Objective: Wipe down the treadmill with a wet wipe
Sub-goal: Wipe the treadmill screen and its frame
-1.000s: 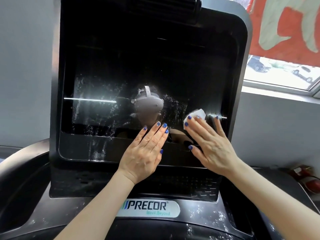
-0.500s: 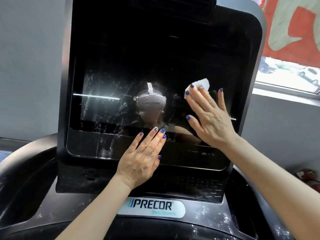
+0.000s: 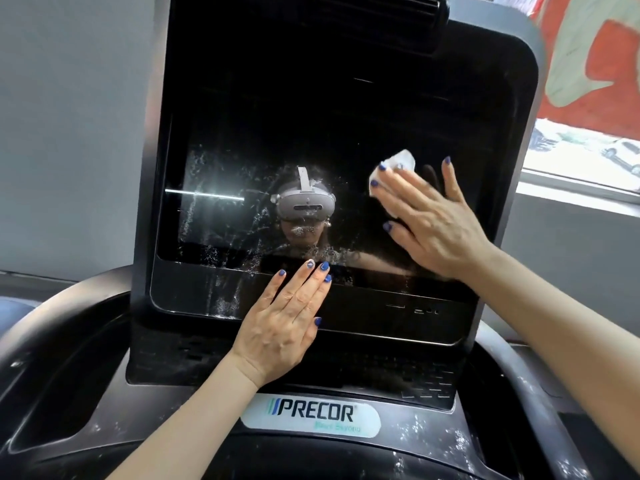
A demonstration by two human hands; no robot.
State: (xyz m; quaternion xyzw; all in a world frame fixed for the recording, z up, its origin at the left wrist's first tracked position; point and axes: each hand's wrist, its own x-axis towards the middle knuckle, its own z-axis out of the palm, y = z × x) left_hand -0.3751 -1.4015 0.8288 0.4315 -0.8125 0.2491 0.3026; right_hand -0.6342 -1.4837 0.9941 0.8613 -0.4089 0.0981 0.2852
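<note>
Wipe (image 3: 393, 174) sits flat under right hand (image 3: 433, 220), straight fingers pressing it on screen (image 3: 346, 133); smears lie left of it, above flat, empty left hand (image 3: 282, 327).

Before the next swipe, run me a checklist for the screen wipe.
1. Wipe under right hand: ok, straight fingers press it to the screen.
2. Left hand braced flat on the lower panel: ok.
3. Left of the screen clean: not ok, white streaks remain.
4. Upper screen clean: cannot tell, too dark.
5. Wipe still wet: cannot tell.
</note>
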